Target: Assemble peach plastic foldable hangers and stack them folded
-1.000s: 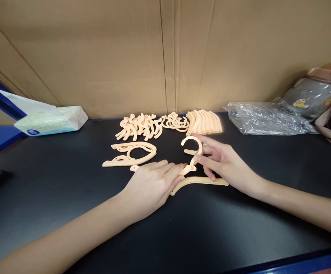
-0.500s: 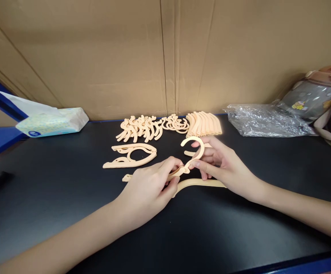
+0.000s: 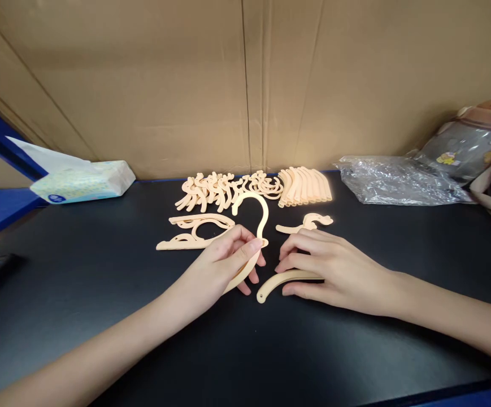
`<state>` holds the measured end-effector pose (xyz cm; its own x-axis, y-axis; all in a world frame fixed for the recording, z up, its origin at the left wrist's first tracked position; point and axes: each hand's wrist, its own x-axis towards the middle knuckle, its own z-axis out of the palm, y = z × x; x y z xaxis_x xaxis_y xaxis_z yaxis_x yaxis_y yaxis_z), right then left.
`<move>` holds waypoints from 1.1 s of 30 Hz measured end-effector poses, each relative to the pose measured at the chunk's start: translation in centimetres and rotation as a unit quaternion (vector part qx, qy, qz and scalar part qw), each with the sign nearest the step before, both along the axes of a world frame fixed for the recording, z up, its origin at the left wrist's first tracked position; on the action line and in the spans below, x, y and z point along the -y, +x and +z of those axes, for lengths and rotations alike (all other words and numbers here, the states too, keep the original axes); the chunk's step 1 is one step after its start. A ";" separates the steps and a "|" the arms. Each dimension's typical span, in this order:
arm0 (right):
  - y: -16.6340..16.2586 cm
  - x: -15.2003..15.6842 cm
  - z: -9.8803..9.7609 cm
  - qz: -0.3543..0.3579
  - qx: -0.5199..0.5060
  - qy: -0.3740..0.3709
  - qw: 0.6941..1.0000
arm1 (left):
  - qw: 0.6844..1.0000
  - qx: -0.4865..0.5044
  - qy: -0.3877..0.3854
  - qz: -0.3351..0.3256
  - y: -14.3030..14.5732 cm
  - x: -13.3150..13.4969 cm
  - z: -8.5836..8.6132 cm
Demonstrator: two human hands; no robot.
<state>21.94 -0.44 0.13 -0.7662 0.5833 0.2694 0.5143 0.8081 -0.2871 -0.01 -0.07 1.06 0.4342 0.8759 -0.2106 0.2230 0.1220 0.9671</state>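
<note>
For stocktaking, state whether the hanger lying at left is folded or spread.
Folded: the hanger has both arms pointing left, hook between them.

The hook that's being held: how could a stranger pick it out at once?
On the black table, find the left hand. The hook rises above it, curling open to the left. Unlike the loose hooks lying behind, this one is held, with a curved bar running down from its base.

Over the black desk [image 3: 253,362], the left hand [image 3: 217,265] grips a bar [image 3: 243,274] with a hook [image 3: 265,212] at its end, the right hand [image 3: 338,271] spreads its fingers [image 3: 298,262] around a curved strip [image 3: 273,284], and farther back lie a joined frame [image 3: 186,245], heaped pieces [image 3: 205,192] and a tissue pack [image 3: 96,181].
</note>
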 end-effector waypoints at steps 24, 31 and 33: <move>0.4 0.2 -0.5 -0.073 0.006 0.007 0.997 | 0.998 0.043 -0.054 0.010 -0.1 -0.3 -0.2; 0.4 0.1 -0.7 -0.071 0.049 0.012 0.996 | 0.995 0.046 -0.085 0.025 0.1 -0.1 0.3; 0.4 0.1 -0.8 -0.071 0.051 0.018 0.996 | 0.995 0.037 -0.087 0.021 0.2 0.0 0.4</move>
